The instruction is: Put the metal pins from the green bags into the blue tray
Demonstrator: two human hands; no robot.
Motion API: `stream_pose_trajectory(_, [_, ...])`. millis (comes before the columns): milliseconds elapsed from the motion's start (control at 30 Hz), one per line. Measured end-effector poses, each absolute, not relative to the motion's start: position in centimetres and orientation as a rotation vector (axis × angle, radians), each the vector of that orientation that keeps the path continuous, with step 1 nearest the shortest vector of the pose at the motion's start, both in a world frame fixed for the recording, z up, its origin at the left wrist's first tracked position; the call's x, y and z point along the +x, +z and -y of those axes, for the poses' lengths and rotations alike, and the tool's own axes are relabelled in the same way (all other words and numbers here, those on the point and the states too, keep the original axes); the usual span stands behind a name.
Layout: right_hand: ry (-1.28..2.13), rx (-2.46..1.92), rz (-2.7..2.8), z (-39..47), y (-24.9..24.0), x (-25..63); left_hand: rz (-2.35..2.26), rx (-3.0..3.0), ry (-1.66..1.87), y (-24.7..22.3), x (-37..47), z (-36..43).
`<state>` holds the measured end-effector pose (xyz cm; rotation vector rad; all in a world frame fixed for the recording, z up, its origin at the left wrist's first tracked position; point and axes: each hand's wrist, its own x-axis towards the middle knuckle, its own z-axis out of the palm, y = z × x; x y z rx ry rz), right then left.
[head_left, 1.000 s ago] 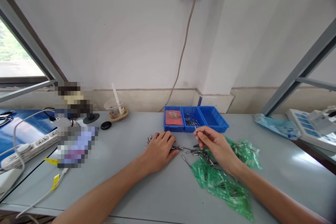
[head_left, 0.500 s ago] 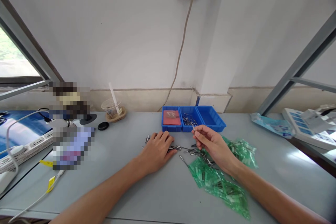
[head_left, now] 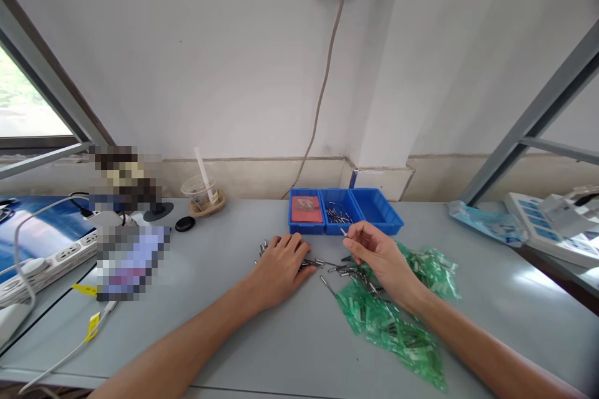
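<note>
- Head view, centre of the frame: the right hand (head_left: 374,255) pinches one small metal pin (head_left: 344,232) between thumb and fingertips, closed on it, just in front of the blue tray (head_left: 393,222).
- Compared with a second ago the pin sits a little lower and nearer the tray's front wall; the hand has barely travelled, only turned the pin slightly. I judge it is being looked over or lined up, not yet put down.
- The tray, just above centre, has three compartments: the left one holds a red pad (head_left: 306,209), the middle one a small heap of pins (head_left: 337,214), the right one looks bare.
- Left of centre, the left hand (head_left: 281,265) lies flat, palm down, fingers spread over loose pins (head_left: 327,265) scattered on the table (head_left: 234,336). It grips nothing that can be seen and has not shifted since the earlier frames.
- Lower right of centre, crumpled green bags (head_left: 397,330) lie under and beside the right wrist, touching the loose pins.
- Left edge: a power strip (head_left: 51,259) and cables; a plastic cup (head_left: 201,192) stands by the wall at mid-left.
- Right edge: a white device (head_left: 552,227), well apart from the hands.
- The view has shifted only slightly between frames.
</note>
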<state>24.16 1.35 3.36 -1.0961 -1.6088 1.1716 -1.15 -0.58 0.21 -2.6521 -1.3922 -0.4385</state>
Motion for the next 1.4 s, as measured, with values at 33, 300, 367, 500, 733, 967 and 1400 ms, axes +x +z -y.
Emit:
stream_pose_trajectory(33, [1.166,-1.096,1.611,-1.36,3.36,24.13,1.392,-2.652,-0.438,0.20,-1.15,0.59])
stream_pose_trajectory(300, [1.126,-1.088,1.644,-1.40,3.42,23.97,1.393,-2.660,-0.436,0.19,-1.20,0.60])
stream_pose_trajectory(367, [1.137,-1.088,1.648,-1.42,3.38,24.00,1.396,-2.657,-0.438,0.22,-1.20,0.62])
stream_pose_trajectory(500, [1.170,-1.078,1.657,-1.56,3.10,24.08,1.384,-2.651,-0.445,0.17,-1.18,0.67])
stream_pose_trajectory(733, [1.235,-1.051,1.602,-1.58,2.78,23.97,1.380,-2.648,-0.461,-0.16,-1.25,0.56])
stream_pose_trajectory(967, [1.190,-1.043,1.600,-1.46,3.01,23.88,1.389,-2.643,-0.440,-0.07,-1.19,0.55])
stream_pose_trajectory(1400, [1.255,-1.041,1.604,-1.35,3.17,23.97,1.395,-2.652,-0.413,0.16,-1.14,0.54])
